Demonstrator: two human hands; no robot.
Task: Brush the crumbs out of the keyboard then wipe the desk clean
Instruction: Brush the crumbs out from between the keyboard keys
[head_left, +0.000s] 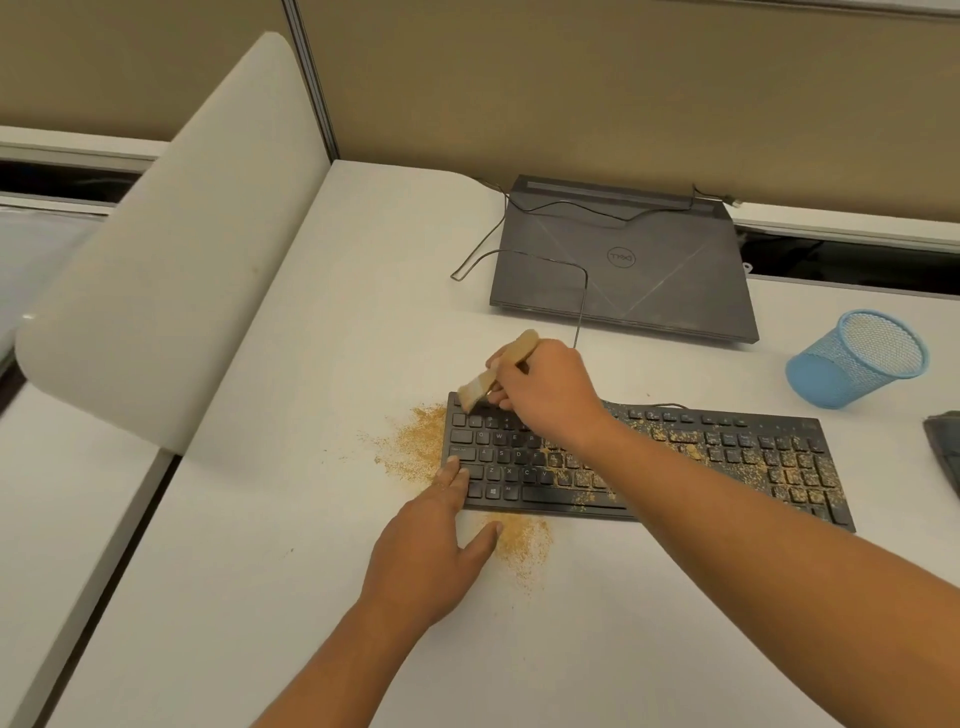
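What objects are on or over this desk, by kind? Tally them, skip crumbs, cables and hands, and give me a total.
Keyboard: 1
Brush: 1
Closed laptop: 1
Blue mesh cup: 1
Dark thing, cut off at the right edge: 1
Total: 5

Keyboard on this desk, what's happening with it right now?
A person is brushing crumbs out of the keyboard. The right hand grips a brush at its top-left corner, while the left hand rests flat on the lower-left corner. The left keys look mostly clear, crumbs lie on the desk beside them, and the right half is covered.
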